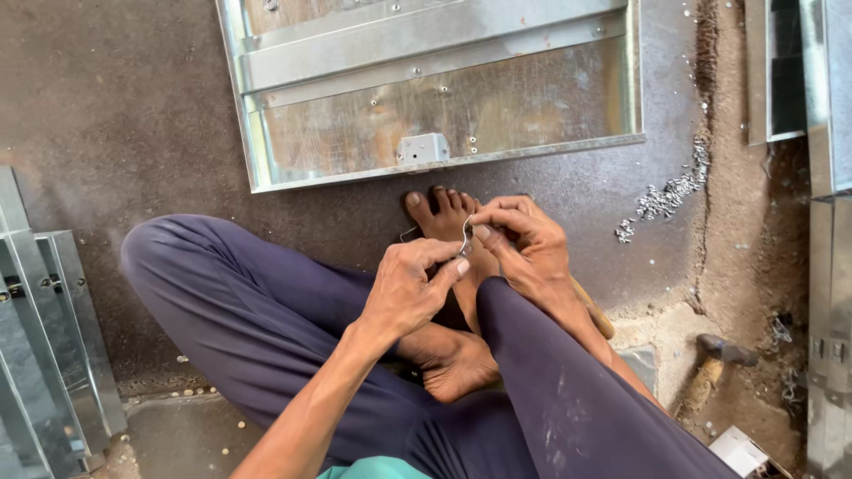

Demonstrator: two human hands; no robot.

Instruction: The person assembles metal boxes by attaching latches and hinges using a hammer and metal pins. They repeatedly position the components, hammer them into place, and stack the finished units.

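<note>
A small, thin, curved strip of shiny silver sheet metal (465, 238) stands roughly upright, bent into a shallow hook shape. It is pinched at both sides between fingertips, above bare toes, near a galvanised panel's edge.

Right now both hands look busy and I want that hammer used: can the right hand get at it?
Probably yes: the hammer lies on the floor beside the right leg, nothing over it, but the right hand must first release the small metal piece.
</note>
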